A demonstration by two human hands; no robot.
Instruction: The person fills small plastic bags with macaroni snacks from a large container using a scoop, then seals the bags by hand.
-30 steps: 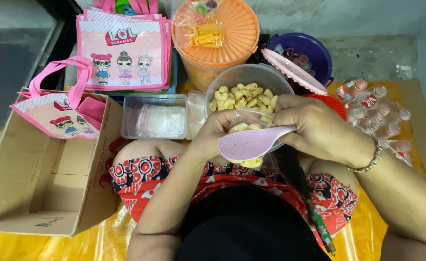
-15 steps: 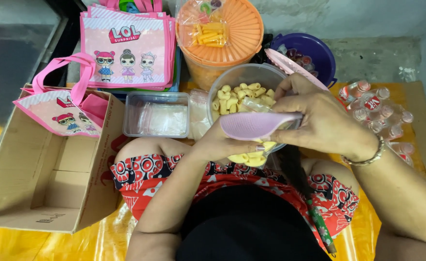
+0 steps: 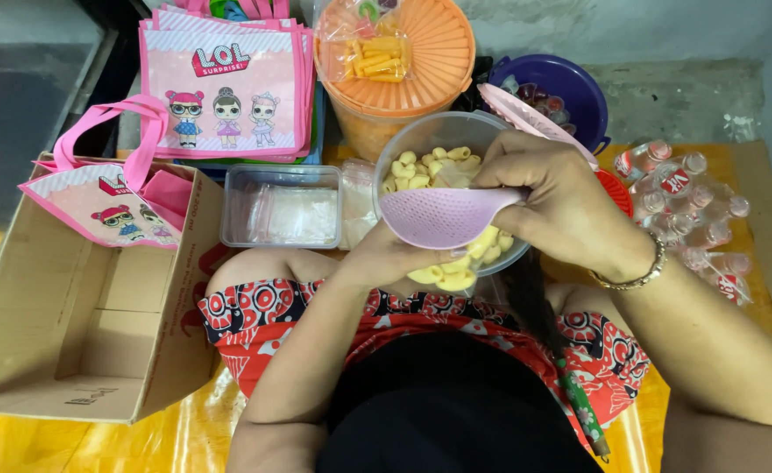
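Head view: right hand point(image 3: 561, 206) fingers closed around pink scoop point(image 3: 443, 216), left hand point(image 3: 386, 263) fingers cupping yellow snacks point(image 3: 447, 276).

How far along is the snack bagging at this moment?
Done: one pink bag sits in the cardboard box. In hand: right hand holds a pink scoop over the small bag of snacks in the left hand. Left: the clear tub holds many snacks.

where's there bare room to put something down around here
The cardboard box floor is bare below the pink bag lying in its top. The yellow sheet shows free at bottom left. Crowded: bags, orange tub, purple basin and bottles ring the clear bowl.
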